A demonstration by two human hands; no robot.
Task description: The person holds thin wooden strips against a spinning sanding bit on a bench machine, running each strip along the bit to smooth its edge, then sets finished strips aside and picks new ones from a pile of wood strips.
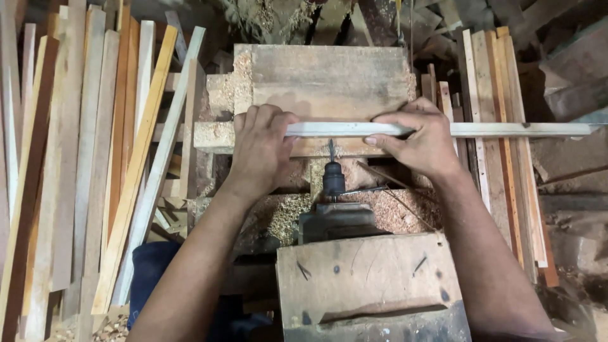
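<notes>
A long pale wooden strip [506,130] lies crosswise on a worn wooden machine table [323,79]. My left hand [261,149] presses down on the strip's left part, fingers curled over it. My right hand [421,136] grips the strip a little to the right, thumb along its near edge. Between the hands a horizontal drill bit in a dark chuck [333,174] points at the strip's near edge; whether the tip touches it I cannot tell.
Many long wooden slats [95,158] lean in a stack at the left. More slats [506,158] stand at the right. Sawdust [285,218] covers the machine bed. A scuffed wooden block [367,275] covers the motor housing in front.
</notes>
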